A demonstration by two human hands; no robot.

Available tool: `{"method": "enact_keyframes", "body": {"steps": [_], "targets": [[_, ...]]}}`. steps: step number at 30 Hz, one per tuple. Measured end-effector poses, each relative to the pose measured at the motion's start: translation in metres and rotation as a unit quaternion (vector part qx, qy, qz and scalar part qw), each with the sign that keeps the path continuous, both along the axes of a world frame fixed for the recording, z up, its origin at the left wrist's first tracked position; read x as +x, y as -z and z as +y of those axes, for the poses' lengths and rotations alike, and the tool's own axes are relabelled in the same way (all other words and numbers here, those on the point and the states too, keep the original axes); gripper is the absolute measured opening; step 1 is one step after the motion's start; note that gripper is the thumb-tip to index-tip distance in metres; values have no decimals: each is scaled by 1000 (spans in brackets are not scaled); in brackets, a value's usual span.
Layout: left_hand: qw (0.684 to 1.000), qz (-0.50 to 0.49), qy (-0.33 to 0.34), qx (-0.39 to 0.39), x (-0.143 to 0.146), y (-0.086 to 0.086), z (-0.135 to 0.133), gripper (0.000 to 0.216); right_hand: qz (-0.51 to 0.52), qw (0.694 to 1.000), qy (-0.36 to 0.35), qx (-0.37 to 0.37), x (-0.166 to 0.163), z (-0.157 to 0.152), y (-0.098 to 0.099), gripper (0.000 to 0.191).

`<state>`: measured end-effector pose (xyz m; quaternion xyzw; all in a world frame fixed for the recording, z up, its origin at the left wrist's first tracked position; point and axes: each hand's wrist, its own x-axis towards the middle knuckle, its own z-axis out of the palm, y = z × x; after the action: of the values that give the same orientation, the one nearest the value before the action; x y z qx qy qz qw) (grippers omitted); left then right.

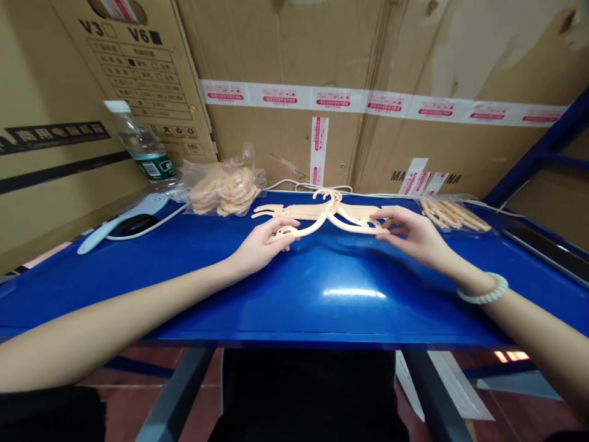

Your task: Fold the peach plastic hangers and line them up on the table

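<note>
A big brown cardboard wall [285, 49] is seen behind a shiny blue table [276, 301]. Over the table, a pale hanger [359, 230] is held up in front of more pale pieces [306, 212]. A clear bag of pale parts [225, 190] is set near the back. One hanger end is pinched between the thumb and fingers of the left hand [260, 245]; the other end is pinched by the right hand [409, 233]. A pale bracelet [483, 290] is worn on the right wrist.

Taped cardboard walls [285, 49] around a blue table [276, 301] suggest a workshop corner.
</note>
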<state>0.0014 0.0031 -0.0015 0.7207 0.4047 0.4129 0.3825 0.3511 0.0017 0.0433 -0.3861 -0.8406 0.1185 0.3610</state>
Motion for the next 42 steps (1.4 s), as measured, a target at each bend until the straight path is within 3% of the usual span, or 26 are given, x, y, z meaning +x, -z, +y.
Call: {"method": "enact_keyframes", "body": {"steps": [9,13,20,23,28,34,42], "targets": [[999,-27,-35,3,1,-3,-3,42,85,992,11,-91,9,10,-1,37],[993,-103,-52,-15,4,-6,-6,51,130,979,-19,-154,5,8,-2,32],[988,-140,-20,-64,14,-7,-11,55,286,914,-26,-288,-21,-3,8,48],[987,-149,-21,-61,17,-8,-11,59,308,891,-43,-330,-27,-6,10,50],[983,-173,-44,-51,18,-9,-13,62,225,919,-111,-305,-36,-18,8,34],[989,-139,-44,-1,23,-10,-25,42,64,916,-241,-314,-48,-37,2,45],[990,-139,-29,12,25,-12,-34,37,67,906,-268,-320,-47,-38,3,50]]}}
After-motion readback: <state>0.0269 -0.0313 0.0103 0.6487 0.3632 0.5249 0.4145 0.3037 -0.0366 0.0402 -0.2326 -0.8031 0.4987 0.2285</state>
